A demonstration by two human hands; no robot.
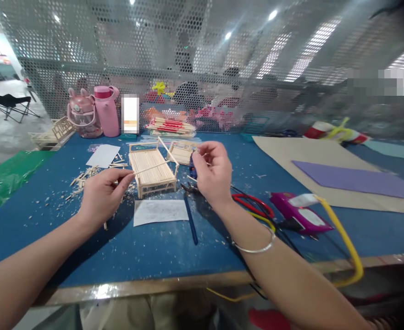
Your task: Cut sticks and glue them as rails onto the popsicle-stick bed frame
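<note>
My left hand [102,192] pinches a thin wooden stick [152,167] by one end. The stick points right, across a small model bed [153,166] built of pale sticks, in the line of sight. To the right of the bed, my right hand [213,172] is raised with thumb and fingers curled together; what they hold, if anything, is hidden. A dark blue object [192,167] shows at its fingertips, and I cannot tell whether it is held. Behind the bed lies a second stick piece [181,153], partly covered by my right hand.
A white paper [160,212] and dark blue-handled pliers [191,220] lie in front. Stick offcuts [85,178] litter the left. A purple glue gun [301,213] with a yellow strip and cables lies right. A pink bottle [106,112] and bundled sticks [170,126] stand along the mesh.
</note>
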